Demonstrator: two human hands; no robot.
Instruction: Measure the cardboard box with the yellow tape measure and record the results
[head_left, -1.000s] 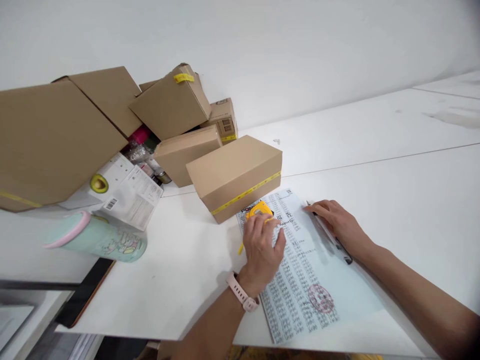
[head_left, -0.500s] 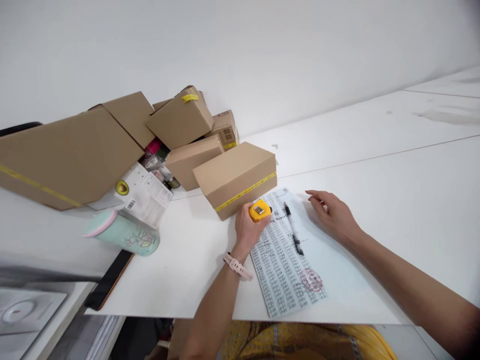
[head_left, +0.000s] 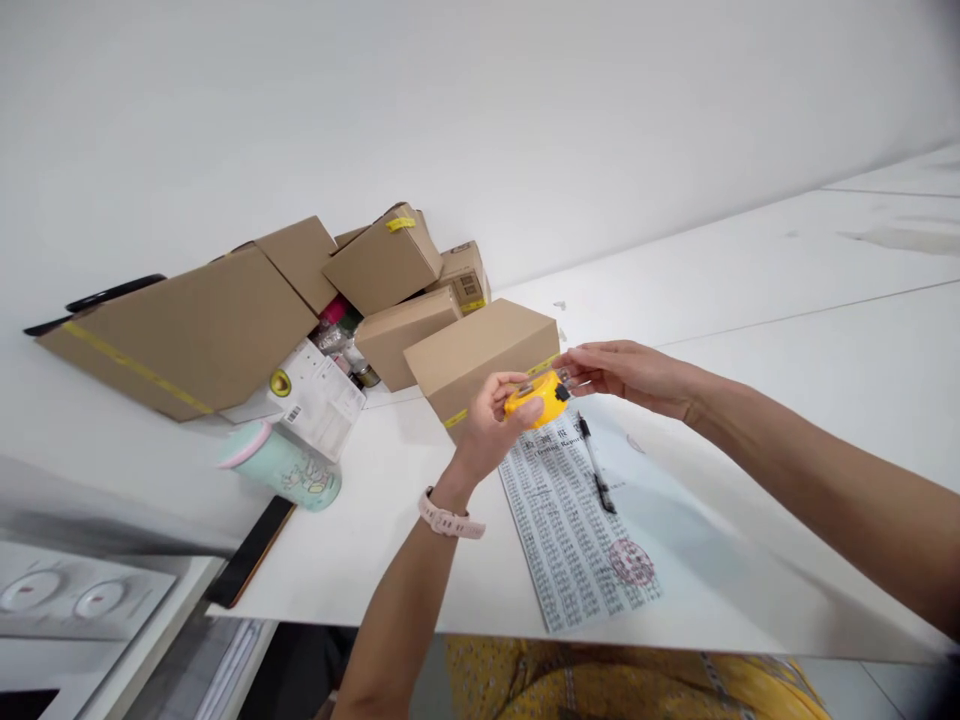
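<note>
My left hand is closed around a yellow tape measure, holding it above the top of a printed report sheet. The pale pink watch band is on my left wrist. From the right, my right hand reaches to the front end of the tape measure, its fingers stretched out and slightly blurred. Whether the fingertips touch the tape's end is hard to make out. A black-and-clear pen lies on the sheet. Just behind my hands stands a cardboard box with yellow tape along its side.
More cardboard boxes are piled against the wall at the back left, with a large one leaning beside them. A mint tumbler lies on its side by a white printed package. A dark flat object rests at the table's left edge.
My left hand has lifted and tilted the tape measure. My right hand has moved left and up from beside the sheet to the tape measure's front. The camera view has shifted slightly.
</note>
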